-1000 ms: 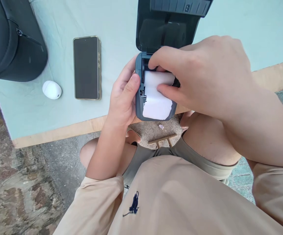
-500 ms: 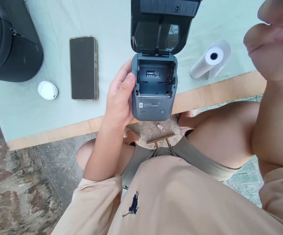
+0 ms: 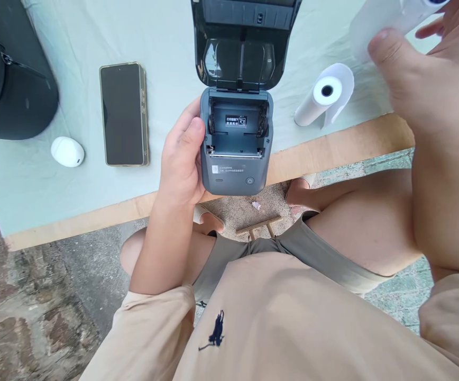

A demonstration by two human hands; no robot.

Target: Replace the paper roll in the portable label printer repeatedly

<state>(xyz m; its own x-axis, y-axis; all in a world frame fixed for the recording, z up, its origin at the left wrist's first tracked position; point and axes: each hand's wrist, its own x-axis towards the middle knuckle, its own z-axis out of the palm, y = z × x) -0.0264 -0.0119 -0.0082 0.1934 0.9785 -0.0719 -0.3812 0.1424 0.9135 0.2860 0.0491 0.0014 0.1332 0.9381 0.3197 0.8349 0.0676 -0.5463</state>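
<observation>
My left hand (image 3: 184,156) grips the left side of a dark blue-grey portable label printer (image 3: 235,169), held over the table's front edge. The printer's black lid (image 3: 239,53) stands open, and its paper bay shows a small label and no roll. At the top right, my right hand (image 3: 423,69) is closed on a white paper roll (image 3: 388,21), which the frame edge partly cuts off. A second white paper roll (image 3: 306,108), its end loosely unwound, lies on the table between the printer and my right hand.
On the pale green cloth (image 3: 166,32), left of the printer, lie a smartphone (image 3: 122,114) and a white earbud case (image 3: 67,151). A black zippered bag (image 3: 19,79) stands at the far left. The table's bare wooden edge (image 3: 82,219) runs in front of my knees.
My right hand, raised at the upper right before, now shows with a white paper roll in it. The printer and the table things appear shifted slightly left in view.
</observation>
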